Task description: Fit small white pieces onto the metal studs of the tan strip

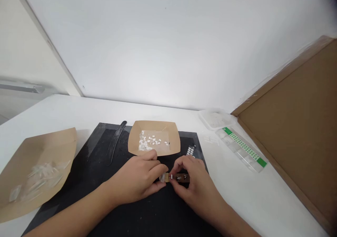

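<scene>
Over the black mat (116,216), my left hand (143,175) pinches a small clear piece (163,177) between thumb and fingers. That piece meets the left end of a narrow brown strip (181,177) with small shiny metal parts on it. My right hand (193,180) closes its thumb and index finger on the strip, beside a tiny white piece (172,176). Just beyond both hands is a brown paper tray (133,138), where small white ovals (154,139) lie on a clear sheet. White ovals in rows (190,151) sit on the mat behind my right hand.
A dark flat strip (117,138) lies at the mat's back left. Another paper tray (28,149) with clear pieces (43,177) stands far left. At right are a clear plastic container (217,119), a clear case with a green label (244,147) and a cardboard box (289,124).
</scene>
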